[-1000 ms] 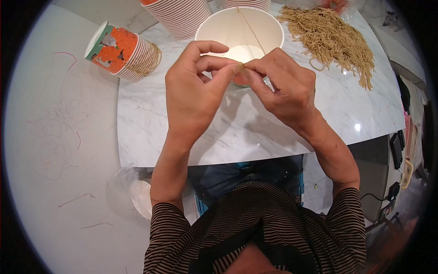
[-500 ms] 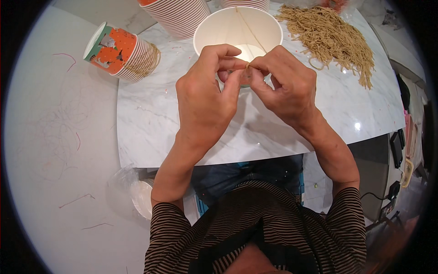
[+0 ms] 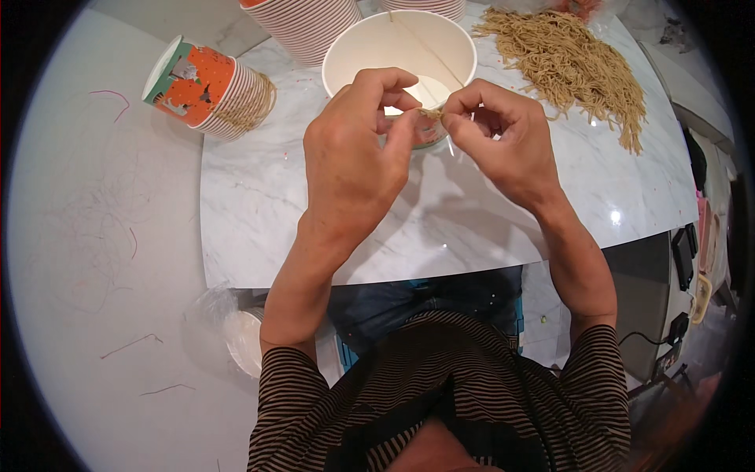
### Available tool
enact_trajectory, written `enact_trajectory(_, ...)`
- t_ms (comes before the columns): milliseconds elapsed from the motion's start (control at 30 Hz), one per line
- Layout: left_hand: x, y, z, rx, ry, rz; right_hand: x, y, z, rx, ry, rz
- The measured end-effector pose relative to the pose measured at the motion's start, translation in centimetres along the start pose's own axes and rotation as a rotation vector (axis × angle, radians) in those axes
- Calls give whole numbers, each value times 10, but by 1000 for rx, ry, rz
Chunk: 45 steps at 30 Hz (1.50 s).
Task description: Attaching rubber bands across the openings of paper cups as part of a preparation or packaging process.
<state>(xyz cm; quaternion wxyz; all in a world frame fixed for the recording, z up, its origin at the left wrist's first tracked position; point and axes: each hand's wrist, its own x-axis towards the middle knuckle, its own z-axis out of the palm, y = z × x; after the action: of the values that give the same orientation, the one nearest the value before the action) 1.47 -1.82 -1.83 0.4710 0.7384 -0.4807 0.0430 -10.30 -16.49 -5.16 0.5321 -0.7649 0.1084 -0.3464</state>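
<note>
A large white paper tub [image 3: 358, 59] stands in front of me on the marbled table. Tan string [image 3: 425, 41] stretches across its mouth and shows again between my hands at the near rim. There my left hand [image 3: 358, 145] pinches the string with thumb and forefinger. Close beside it, my right hand [image 3: 507, 145] has thumb and forefinger closed on the other part of the string. Some of the tub's near side is hidden by my fingers. A thin pale end pokes down beneath the right fingertips.
A heap of tan strings [image 3: 570, 75] lies at the far right of the table [image 3: 259, 228]. To the left, a tilted stack of orange and green paper tubs [image 3: 197, 86] has string around its end. Another tall stack [image 3: 311, 31] stands behind, and a plastic-wrapped stack [image 3: 245, 342] sits below the table's left edge.
My right hand has drawn a little to the right, away from the left fingertips, and a bit of string shows between them. The white tub has shifted slightly left.
</note>
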Motion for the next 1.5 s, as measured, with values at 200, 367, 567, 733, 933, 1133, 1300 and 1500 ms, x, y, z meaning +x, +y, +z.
enact_trajectory(200, 2, -2, 1, 26, -51, 102, 8, -5, -17, 256, -167, 262)
enact_trajectory(367, 5, -5, 1, 87, -77, 207, 11, 2, -25, 307, -253, 236)
enact_trajectory(567, 5, -7, 2, 97, -61, 206, 10, 5, -24, 326, -303, 211)
enact_trajectory(733, 5, -4, 1, 27, -80, 133, 10, 6, -25, 335, -284, 226)
enact_trajectory(933, 6, -5, 2, 36, -77, 133, 6, -1, -17, 343, -142, 196)
enact_trajectory(1133, 6, -12, 0, 71, -121, 155, 6, -3, -16, 199, -186, 213)
enact_trajectory(1300, 8, -5, 0, 53, -130, 84, 7, 1, -20, 254, -195, 248)
enact_trajectory(1500, 11, -8, -1, 85, -125, 113, 8, 6, -21, 379, -221, 261)
